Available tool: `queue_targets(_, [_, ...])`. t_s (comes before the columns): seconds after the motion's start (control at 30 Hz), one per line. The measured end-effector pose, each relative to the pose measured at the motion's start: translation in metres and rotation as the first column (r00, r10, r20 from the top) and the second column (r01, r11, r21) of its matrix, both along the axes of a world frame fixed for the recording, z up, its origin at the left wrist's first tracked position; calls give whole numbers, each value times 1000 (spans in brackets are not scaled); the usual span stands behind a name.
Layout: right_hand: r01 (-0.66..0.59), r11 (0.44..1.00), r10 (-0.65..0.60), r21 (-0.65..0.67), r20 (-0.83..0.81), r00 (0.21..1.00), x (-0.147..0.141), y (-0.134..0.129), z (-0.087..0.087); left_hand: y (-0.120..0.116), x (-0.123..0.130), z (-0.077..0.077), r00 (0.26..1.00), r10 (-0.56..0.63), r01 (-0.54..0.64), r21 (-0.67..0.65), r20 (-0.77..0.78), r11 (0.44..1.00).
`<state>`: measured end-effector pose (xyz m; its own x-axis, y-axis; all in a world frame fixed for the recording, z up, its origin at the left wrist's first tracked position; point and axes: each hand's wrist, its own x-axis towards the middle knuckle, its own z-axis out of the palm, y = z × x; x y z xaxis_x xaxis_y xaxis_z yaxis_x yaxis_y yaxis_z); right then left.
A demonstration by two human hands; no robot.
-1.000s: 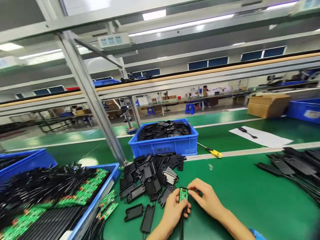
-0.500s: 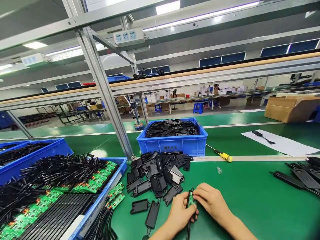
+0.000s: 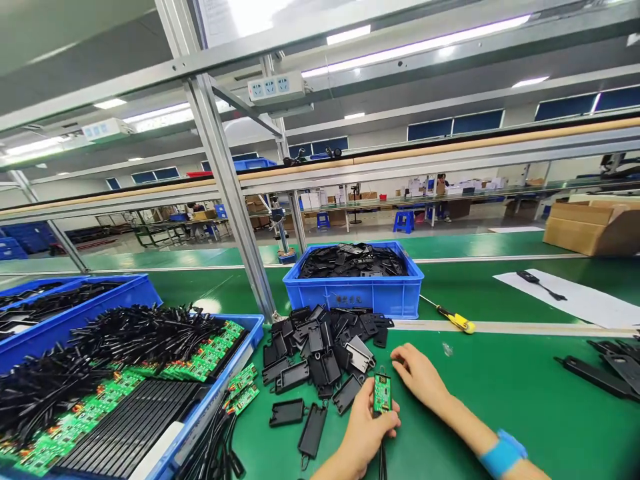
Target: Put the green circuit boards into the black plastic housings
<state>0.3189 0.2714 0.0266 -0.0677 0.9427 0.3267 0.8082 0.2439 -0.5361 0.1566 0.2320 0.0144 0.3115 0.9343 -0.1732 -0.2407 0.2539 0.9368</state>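
Observation:
My left hand [image 3: 364,427] is closed round a green circuit board [image 3: 383,392] that sits in a black plastic case half, with a black cable hanging down below it. My right hand [image 3: 417,375] is off the board, fingers loosely curled and apart, with nothing seen in them. It hovers over the green bench just right of a heap of black case halves [image 3: 325,367]. A few loose case halves [image 3: 287,412] lie left of my left hand. Further left, cabled circuit boards [image 3: 245,399] rest against a blue bin.
At left, a blue bin [image 3: 200,407] holds rows of cabled boards. Behind the heap stands another blue bin [image 3: 353,293] full of black parts. A yellow screwdriver [image 3: 456,319], white paper [image 3: 590,300] with a finished-looking device, black units [image 3: 600,373] and a metal post [image 3: 233,193] are around.
My right hand has let go of the board's edge and moved up and away, opening. The board now tilts with its face toward me in my left hand. The view has shifted slightly.

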Motion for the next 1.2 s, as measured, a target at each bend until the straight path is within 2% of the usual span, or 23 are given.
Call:
queue_targets(0.13, [29,1000,-29,4,153,988,-13,44,14,5,-1,-11,999,-51,51,5,19,999])
queue_targets(0.27, [46,998,-40,-35,156,987,-11,58,20,7,-4,-4,997,-73,74,50,-17,996])
queue_targets(0.37, [120,993,-119,-20,37,992,8,40,24,6,-4,5,996,-70,72,46,-49,996])
queue_targets(0.47, [148,989,-149,-16,-172,974,23,6,27,1,-2,11,999,-49,49,-8,-7,999])
queue_targets(0.6, [30,999,-45,-42,-413,909,29,-37,24,-6,-1,14,994,-88,94,-87,65,992])
queue_targets(0.7, [-140,989,87,-46,-588,804,28,-55,22,-8,-2,15,991,-111,119,-110,80,987])
queue_targets(0.8, [-241,969,129,-58,-712,690,29,-62,24,-8,-2,18,990,-131,136,-85,52,987])
queue_targets(0.97, [-228,965,58,-128,-747,663,33,-61,26,-9,-3,24,972,-234,235,-29,30,972])
queue_targets(1.1, [-277,942,38,-188,-762,646,23,-60,16,-10,-3,24,955,-295,297,-40,41,954])
queue_targets(1.2, [-249,947,9,-201,-760,650,13,-60,11,-10,-2,21,952,-301,304,-41,61,952])
